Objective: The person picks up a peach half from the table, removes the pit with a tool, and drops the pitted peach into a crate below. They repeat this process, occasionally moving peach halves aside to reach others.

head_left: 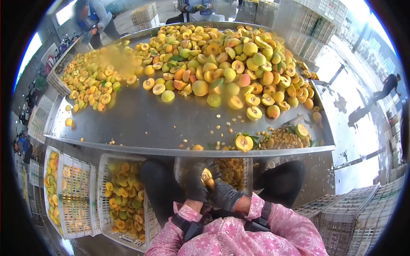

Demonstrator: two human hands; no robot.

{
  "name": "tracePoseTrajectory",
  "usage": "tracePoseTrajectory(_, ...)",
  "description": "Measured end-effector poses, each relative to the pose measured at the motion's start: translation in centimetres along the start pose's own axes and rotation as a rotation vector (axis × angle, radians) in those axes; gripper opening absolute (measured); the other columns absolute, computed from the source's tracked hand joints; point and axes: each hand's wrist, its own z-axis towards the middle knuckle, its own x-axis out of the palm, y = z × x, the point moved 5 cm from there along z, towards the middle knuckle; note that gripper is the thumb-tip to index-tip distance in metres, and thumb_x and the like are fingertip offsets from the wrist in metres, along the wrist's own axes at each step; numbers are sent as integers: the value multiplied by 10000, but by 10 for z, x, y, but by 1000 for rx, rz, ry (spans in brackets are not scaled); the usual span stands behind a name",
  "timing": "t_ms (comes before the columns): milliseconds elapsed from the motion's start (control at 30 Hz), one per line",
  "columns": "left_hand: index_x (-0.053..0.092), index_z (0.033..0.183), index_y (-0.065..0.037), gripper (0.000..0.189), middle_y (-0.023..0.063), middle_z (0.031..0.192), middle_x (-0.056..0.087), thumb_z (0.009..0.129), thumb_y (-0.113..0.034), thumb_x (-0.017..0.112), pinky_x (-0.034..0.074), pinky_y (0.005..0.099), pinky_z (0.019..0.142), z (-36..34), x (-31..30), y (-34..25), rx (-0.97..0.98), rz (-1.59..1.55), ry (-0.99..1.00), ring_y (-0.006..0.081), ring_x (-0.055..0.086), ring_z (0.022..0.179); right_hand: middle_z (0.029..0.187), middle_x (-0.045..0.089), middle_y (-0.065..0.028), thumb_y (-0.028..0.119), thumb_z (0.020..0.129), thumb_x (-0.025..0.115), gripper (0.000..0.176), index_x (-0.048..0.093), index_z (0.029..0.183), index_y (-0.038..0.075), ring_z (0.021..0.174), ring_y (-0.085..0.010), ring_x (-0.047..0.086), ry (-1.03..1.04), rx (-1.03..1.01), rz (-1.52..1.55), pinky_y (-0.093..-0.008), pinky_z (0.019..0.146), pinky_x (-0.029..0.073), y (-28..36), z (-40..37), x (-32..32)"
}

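Gloved in dark grey, my left hand point(196, 184) is closed around a yellow peach piece point(207, 176) in front of my lap. Against the same piece, my right hand point(227, 194) presses with closed fingers. The gloves cover part of the fruit, and a tool cannot be made out between them. Below the hands, a crate of peach pieces point(232, 170) stands between my knees. On the metal table point(141, 123) ahead lies a large heap of whole and halved peaches point(205, 64). A halved peach point(244, 142) rests at the table's near edge.
Peach pits point(284, 138) are piled at the table's right corner. A white crate of peach halves point(124, 200) stands left of my legs, beside another filled crate point(70, 192). Stacked crates point(354, 213) are at the right. Across the table, a co-worker point(198, 7) sits; another person point(96, 19) stands left.
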Motion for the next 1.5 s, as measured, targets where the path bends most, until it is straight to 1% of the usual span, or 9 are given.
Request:
tracePoseTrajectory(200, 538, 777, -58, 126, 66, 702, 549, 791, -183, 529, 440, 305, 564, -39, 57, -63, 655, 1196, 298, 177, 540, 626, 780, 561, -201, 219, 797, 593, 293, 559, 1017, 28, 752, -327, 586, 252, -2, 67, -392, 638, 461, 6, 3, 1)
tracePoseTrajectory(400, 562, 863, -52, 161, 95, 751, 564, 781, -190, 559, 465, 302, 618, -51, 71, -74, 906, 1189, 322, 191, 558, 682, 669, 575, -102, 188, 802, 565, 260, 553, 979, -3, 622, -177, 569, 345, 90, 478, -315, 537, 440, -21, -2, 10)
tracePoseTrajectory(467, 577, 937, -34, 193, 65, 807, 585, 828, -192, 553, 474, 286, 687, -41, 48, -52, 464, 886, 112, 146, 569, 739, 651, 565, -69, 180, 803, 563, 224, 570, 947, 8, 586, -148, 549, 204, 44, 547, -292, 511, 425, -14, -4, 2)
tracePoseTrajectory(700, 621, 825, -21, 154, 38, 782, 597, 844, -161, 561, 470, 262, 628, -31, 19, -21, 177, 432, -142, 106, 564, 690, 711, 576, -67, 191, 817, 566, 195, 578, 933, 35, 574, -141, 523, 304, 28, 518, -282, 498, 412, -10, -8, 8)
tracePoseTrajectory(800, 624, 848, -9, 136, 61, 778, 620, 836, -130, 563, 477, 267, 628, -33, 20, -18, 137, 377, -76, 118, 575, 679, 984, 600, -69, 78, 857, 531, 234, 540, 1089, 51, 851, -147, 558, 376, -576, -178, -292, 708, 453, -8, -14, 16)
tracePoseTrajectory(1000, 602, 913, 28, 209, 135, 895, 645, 852, -149, 508, 505, 287, 659, -37, 36, -14, -206, 55, 147, 168, 608, 729, 735, 568, -24, 195, 854, 578, 190, 583, 980, 52, 634, -105, 541, 537, 442, 1119, -230, 556, 440, -10, -30, 8)
tracePoseTrajectory(1133, 513, 1087, 48, 368, 209, 1018, 590, 893, -252, 426, 527, 440, 746, -29, 16, 10, -275, -7, 211, 323, 614, 832, 733, 566, -7, 214, 842, 610, 217, 576, 984, 53, 606, -79, 522, 564, 436, 1278, -210, 511, 420, -14, -30, 16)
tracePoseTrajectory(1233, 560, 1025, 39, 351, 175, 994, 613, 877, -260, 452, 531, 359, 723, -41, 43, -11, -323, -132, 189, 222, 611, 843, 745, 570, -10, 213, 832, 625, 246, 563, 1010, 54, 591, -58, 509, 609, 443, 1365, -196, 485, 404, -24, -32, 25)
tracePoseTrajectory(1500, 564, 1024, 15, 382, 171, 929, 621, 892, -310, 413, 520, 433, 757, -11, 1, 14, -214, -197, -131, 282, 618, 824, 825, 580, -7, 200, 821, 637, 379, 508, 1137, 36, 654, -71, 542, 420, 407, 1286, -214, 568, 454, -21, -33, 14)
